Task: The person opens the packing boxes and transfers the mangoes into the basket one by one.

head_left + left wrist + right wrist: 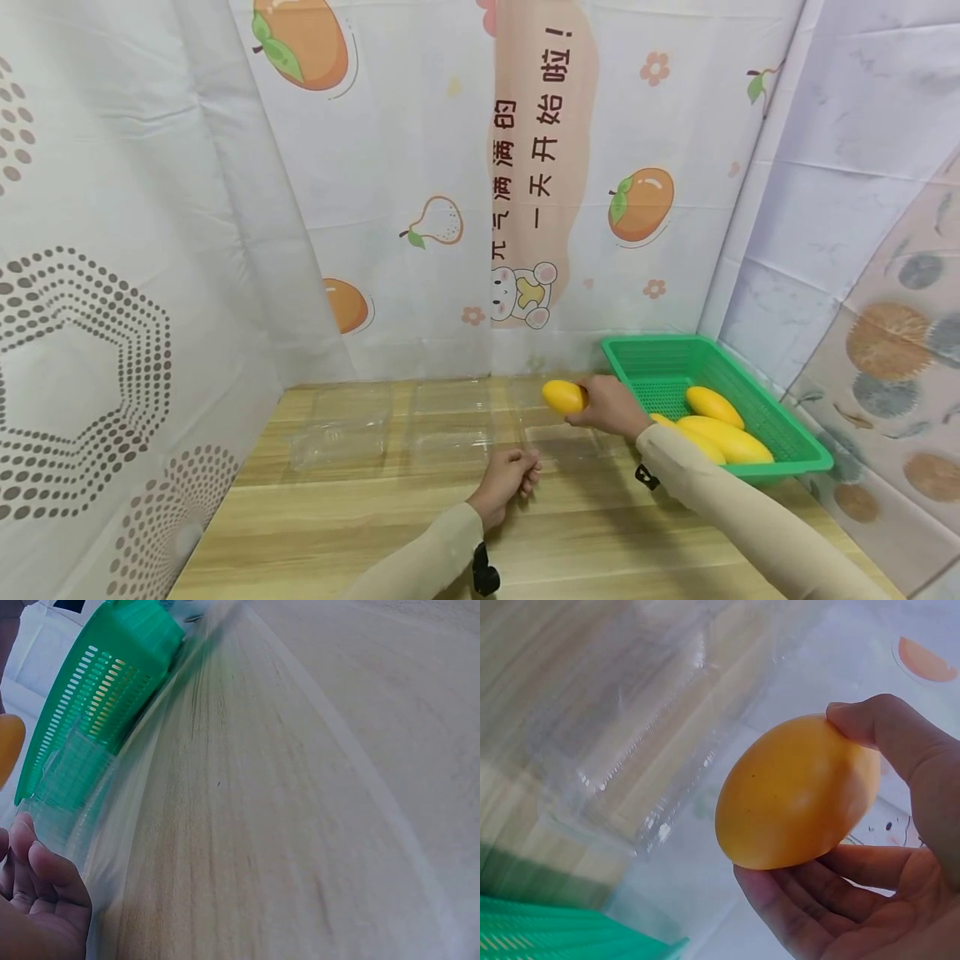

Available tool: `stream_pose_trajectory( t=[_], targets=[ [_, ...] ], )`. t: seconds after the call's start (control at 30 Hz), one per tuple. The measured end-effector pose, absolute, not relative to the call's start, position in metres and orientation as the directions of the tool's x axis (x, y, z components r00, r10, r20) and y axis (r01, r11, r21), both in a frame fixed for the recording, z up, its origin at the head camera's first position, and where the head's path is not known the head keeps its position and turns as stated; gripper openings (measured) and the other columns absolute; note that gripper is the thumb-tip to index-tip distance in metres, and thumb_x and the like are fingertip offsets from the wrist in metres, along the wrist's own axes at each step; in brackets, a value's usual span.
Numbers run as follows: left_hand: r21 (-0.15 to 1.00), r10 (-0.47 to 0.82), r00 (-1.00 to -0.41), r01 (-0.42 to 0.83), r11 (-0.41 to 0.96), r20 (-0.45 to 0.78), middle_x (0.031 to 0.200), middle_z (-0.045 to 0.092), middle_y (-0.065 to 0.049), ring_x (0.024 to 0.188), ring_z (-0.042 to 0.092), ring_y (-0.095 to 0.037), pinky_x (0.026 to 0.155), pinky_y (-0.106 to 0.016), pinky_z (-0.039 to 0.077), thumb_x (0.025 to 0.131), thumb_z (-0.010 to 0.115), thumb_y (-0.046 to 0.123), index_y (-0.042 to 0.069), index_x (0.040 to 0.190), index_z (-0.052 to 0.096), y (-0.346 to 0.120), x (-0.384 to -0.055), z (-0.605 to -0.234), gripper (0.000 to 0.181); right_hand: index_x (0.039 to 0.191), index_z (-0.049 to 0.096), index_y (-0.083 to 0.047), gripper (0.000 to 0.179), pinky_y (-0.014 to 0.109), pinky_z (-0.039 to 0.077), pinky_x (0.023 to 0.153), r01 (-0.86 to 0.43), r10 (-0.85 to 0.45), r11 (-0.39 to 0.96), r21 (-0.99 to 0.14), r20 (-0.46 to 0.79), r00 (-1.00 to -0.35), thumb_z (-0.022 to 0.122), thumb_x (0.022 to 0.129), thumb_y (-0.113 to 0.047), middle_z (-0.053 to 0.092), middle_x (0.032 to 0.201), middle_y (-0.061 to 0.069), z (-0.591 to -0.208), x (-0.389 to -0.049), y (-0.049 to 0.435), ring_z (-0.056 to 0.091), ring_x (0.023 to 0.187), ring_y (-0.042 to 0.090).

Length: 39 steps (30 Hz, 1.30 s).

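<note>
My right hand (609,407) grips a smooth yellow mango (564,397) above the right-hand clear plastic box (564,442). In the right wrist view the thumb presses one side of the mango (795,791) and the fingers lie along the other. Low over the table, my left hand (508,483) hangs loosely curled with nothing in it, just in front of the clear boxes. The left wrist view shows its curled fingers (52,881) at the lower left.
At the right stands a green plastic basket (802,433) with several yellow mangoes (723,437) inside. Two more clear boxes, one in the middle (450,442) and one at the left (337,443), stand on the wooden table (315,517). Printed curtains (420,275) enclose the back and sides.
</note>
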<state>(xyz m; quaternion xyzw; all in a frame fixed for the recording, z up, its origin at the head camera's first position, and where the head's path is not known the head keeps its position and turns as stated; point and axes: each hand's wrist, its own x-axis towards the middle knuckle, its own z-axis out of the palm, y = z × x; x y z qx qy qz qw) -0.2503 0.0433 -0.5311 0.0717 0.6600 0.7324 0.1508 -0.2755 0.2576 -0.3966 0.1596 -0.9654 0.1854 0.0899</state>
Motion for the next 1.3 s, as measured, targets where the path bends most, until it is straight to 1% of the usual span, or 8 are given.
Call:
stream_pose_trajectory(
  t=[0.1,0.2,0.43,0.73,0.93,1.1,1.2,1.3],
  targets=[
    [0.989,0.320,-0.943,-0.123,-0.080,-0.092,0.075,0.063,-0.002,0.060,0.050,-0.006,0.053,-0.017,0.043,0.105,0.058,0.015,-0.008,0.099,0.068,0.043,-0.251,-0.531,0.025,0.093,0.068,-0.005,0.029,0.032,0.041,0.056,-0.339,-0.269,0.875,-0.345,0.237,-0.934,0.086,0.079,-0.023,0.057,0.069,-0.001,-0.391,-0.275,0.261,0.049,0.059,0.016],
    [0.989,0.322,-0.942,-0.124,-0.080,-0.092,0.076,0.063,-0.003,0.060,0.050,-0.006,0.053,-0.017,0.043,0.105,0.058,0.013,-0.008,0.099,0.068,0.043,-0.251,-0.531,0.024,0.094,0.069,-0.005,0.029,0.033,0.042,0.056,-0.322,-0.253,0.878,-0.354,0.228,-0.940,0.085,0.079,-0.024,0.057,0.068,-0.001,-0.386,-0.275,0.264,0.049,0.059,0.016],
    [0.990,0.326,-0.941,-0.124,-0.074,-0.093,0.076,0.063,-0.003,0.060,0.050,-0.006,0.053,-0.017,0.043,0.106,0.058,0.016,-0.006,0.097,0.069,0.042,-0.249,-0.530,0.025,0.099,0.071,-0.003,0.034,0.033,0.043,0.057,-0.312,-0.240,0.886,-0.342,0.236,-0.942,0.085,0.080,-0.028,0.058,0.070,0.000,-0.381,-0.276,0.272,0.051,0.060,0.017],
    [0.989,0.318,-0.944,-0.124,-0.080,-0.093,0.073,0.061,-0.002,0.059,0.049,-0.007,0.052,-0.019,0.042,0.106,0.058,0.016,-0.009,0.100,0.068,0.042,-0.248,-0.529,0.028,0.095,0.069,-0.006,0.033,0.032,0.042,0.056,-0.285,-0.215,0.898,-0.334,0.231,-0.949,0.084,0.081,-0.032,0.057,0.070,0.000,-0.375,-0.278,0.283,0.051,0.060,0.017],
    [0.989,0.322,-0.943,-0.122,-0.082,-0.090,0.072,0.061,-0.001,0.058,0.049,-0.007,0.052,-0.019,0.042,0.106,0.058,0.019,-0.010,0.100,0.068,0.042,-0.249,-0.529,0.031,0.098,0.071,-0.006,0.033,0.032,0.042,0.055,-0.277,-0.206,0.902,-0.332,0.231,-0.951,0.083,0.082,-0.032,0.057,0.070,0.000,-0.370,-0.278,0.292,0.051,0.061,0.018],
    [0.989,0.326,-0.941,-0.125,-0.084,-0.091,0.072,0.060,-0.001,0.058,0.049,-0.007,0.052,-0.019,0.042,0.106,0.059,0.019,-0.010,0.100,0.068,0.042,-0.249,-0.529,0.031,0.091,0.068,-0.008,0.028,0.032,0.040,0.054,-0.257,-0.184,0.908,-0.330,0.236,-0.954,0.081,0.083,-0.032,0.055,0.069,0.001,-0.367,-0.279,0.301,0.049,0.060,0.018],
    [0.989,0.321,-0.943,-0.123,-0.079,-0.091,0.072,0.060,-0.001,0.058,0.049,-0.007,0.052,-0.019,0.042,0.106,0.059,0.020,-0.009,0.100,0.068,0.042,-0.248,-0.529,0.031,0.086,0.064,-0.010,0.027,0.032,0.038,0.054,-0.250,-0.174,0.908,-0.335,0.243,-0.954,0.081,0.084,-0.031,0.054,0.068,0.002,-0.366,-0.278,0.307,0.048,0.059,0.018],
    [0.991,0.311,-0.946,-0.117,-0.070,-0.090,0.073,0.060,-0.001,0.058,0.049,-0.008,0.052,-0.020,0.043,0.106,0.059,0.022,-0.008,0.100,0.068,0.042,-0.247,-0.531,0.032,0.085,0.063,-0.011,0.027,0.033,0.038,0.053,-0.238,-0.159,0.909,-0.343,0.242,-0.957,0.080,0.085,-0.032,0.054,0.068,0.001,-0.367,-0.279,0.313,0.048,0.059,0.018]
  ],
)
